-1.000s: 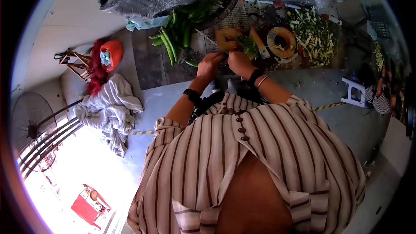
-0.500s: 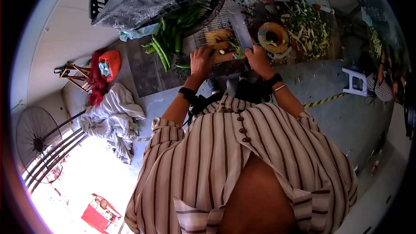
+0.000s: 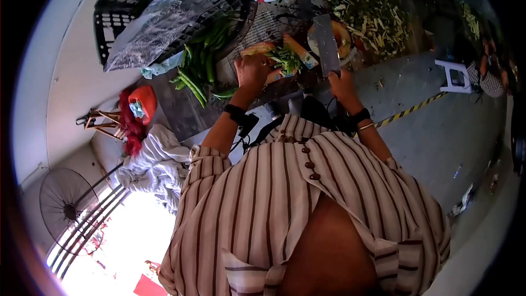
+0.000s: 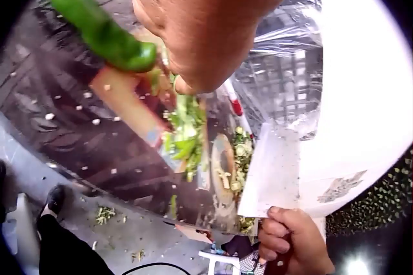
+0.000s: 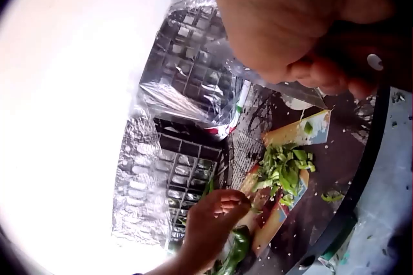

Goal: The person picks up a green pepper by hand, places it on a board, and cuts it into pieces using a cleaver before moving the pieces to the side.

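Observation:
My right hand [image 3: 344, 89] grips the handle of a cleaver [image 3: 327, 44], its broad blade pointing away from me over the printed ring on the board. My left hand [image 3: 253, 71] is low at the left end of a small pile of chopped green pepper [image 3: 287, 61]. In the right wrist view its thumb and fingers pinch a small green piece [image 5: 255, 210], partly hidden by the fingertips. A whole green pepper [image 4: 103, 30] lies close to this hand. Farther left is a heap of long green peppers [image 3: 208, 66].
A big heap of cut pieces [image 3: 375, 19] covers the board's right end. Behind the board stand black crates [image 3: 112, 35] with clear plastic sheeting [image 3: 175, 24]. A white stool [image 3: 453, 77] stands on the floor at right; an orange bag [image 3: 143, 103] is at left.
Both hands were together at the board's near edge. The right hand took up the cleaver and moved right with it; the left hand moved left, and its fingers drew in beside the chopped pile.

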`<state>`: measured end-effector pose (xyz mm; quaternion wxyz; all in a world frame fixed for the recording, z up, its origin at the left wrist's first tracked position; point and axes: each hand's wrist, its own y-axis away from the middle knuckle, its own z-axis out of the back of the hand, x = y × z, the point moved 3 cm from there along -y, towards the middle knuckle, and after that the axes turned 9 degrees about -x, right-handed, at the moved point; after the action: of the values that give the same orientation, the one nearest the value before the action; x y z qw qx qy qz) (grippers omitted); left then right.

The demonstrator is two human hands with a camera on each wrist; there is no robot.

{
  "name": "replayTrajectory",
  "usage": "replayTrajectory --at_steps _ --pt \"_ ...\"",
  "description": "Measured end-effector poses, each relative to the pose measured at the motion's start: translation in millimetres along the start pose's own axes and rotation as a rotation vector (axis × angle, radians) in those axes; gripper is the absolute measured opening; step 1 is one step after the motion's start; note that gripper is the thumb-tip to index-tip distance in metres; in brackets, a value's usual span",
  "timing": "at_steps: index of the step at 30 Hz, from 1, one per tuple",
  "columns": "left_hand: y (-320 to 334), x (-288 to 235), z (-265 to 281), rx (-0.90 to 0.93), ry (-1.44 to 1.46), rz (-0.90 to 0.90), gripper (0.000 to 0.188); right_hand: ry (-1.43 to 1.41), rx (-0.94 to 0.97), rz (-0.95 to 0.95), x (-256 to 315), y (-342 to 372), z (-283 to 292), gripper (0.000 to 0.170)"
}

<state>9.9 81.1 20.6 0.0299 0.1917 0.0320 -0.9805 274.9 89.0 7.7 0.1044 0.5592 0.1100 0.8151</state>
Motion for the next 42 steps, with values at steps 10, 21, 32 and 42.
replayTrajectory --at_steps 10,21,32,42 --pt "-28 6 31 -0.346 0.348 -0.129 0.039 -0.146 0.032 -0.118 -8 -3 14 0.026" --pt "73 70 -3 -0.1 0.091 0.02 0.036 0.048 0.545 -0.054 18 11 -47 0.036" --pt "86 71 -7 -0.124 0.159 0.06 0.034 -0.071 0.528 -0.176 -9 30 -99 0.041" --pt "84 69 -7 -0.128 0.157 0.098 0.034 -0.089 0.569 -0.252 -5 35 -105 0.032"
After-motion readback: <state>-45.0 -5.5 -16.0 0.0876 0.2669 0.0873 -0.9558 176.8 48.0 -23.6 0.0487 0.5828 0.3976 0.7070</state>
